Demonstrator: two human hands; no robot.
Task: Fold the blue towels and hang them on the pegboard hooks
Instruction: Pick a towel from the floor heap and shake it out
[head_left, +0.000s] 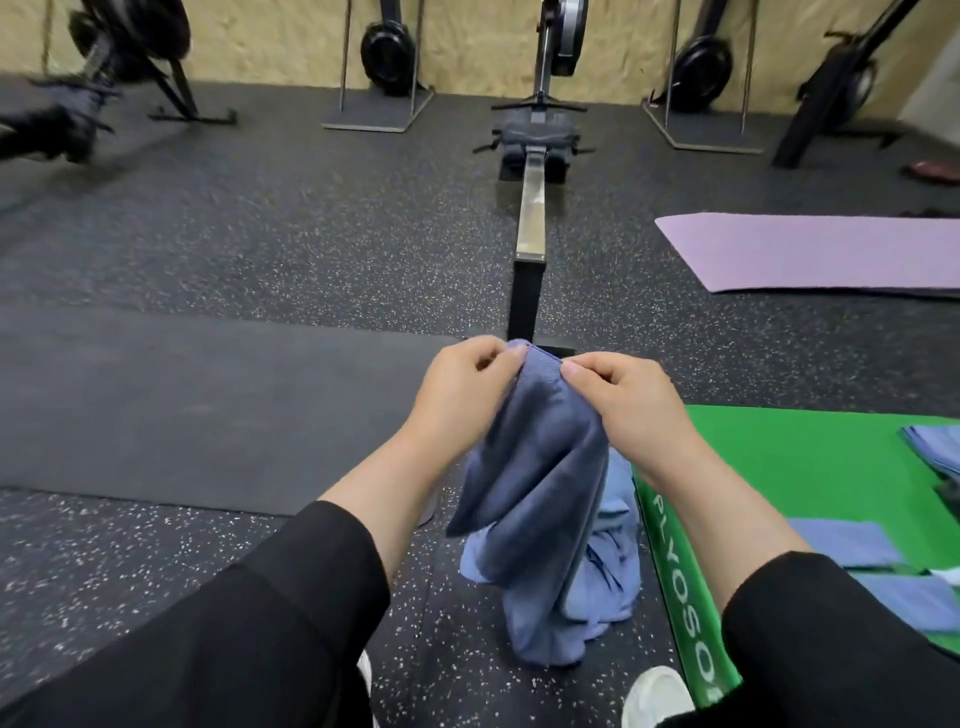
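1. Leftmost, a dark grey mat (182, 405) lies flat on the speckled rubber floor (260, 234), reaching from the left edge toward the centre.
2. At far left, blurred black exercise equipment (104, 67) stands against the pale wall; details cannot be made out.
3. At centre, the left hand (462, 395) pinches the top left corner of a blue towel (540, 478), with the thumb and curled fingers (511, 358) clamped on the hem.
4. The blue towel hangs down from both hands in loose folds, and its lower end rests on a crumpled lighter blue towel (608, 566) on the floor.
5. Beyond the hands, a rowing machine (535, 156) runs from near to far, with its metal rail in line with the towel.
6. Just right of centre, the right hand (628, 405) pinches the top right corner of the same towel, thumb pressed against curled fingers on the hem. The two hands sit close together.
7. Both forearms wear black sleeves (260, 623).
8. At near right, a green plyo box (810, 467) carries folded blue towels (852, 545) on its top, with more at its right edge.
9. At far right, a purple mat (810, 249) lies flat on the floor.
10. At the bottom edge, a white shoe (654, 696) shows beside the green box.
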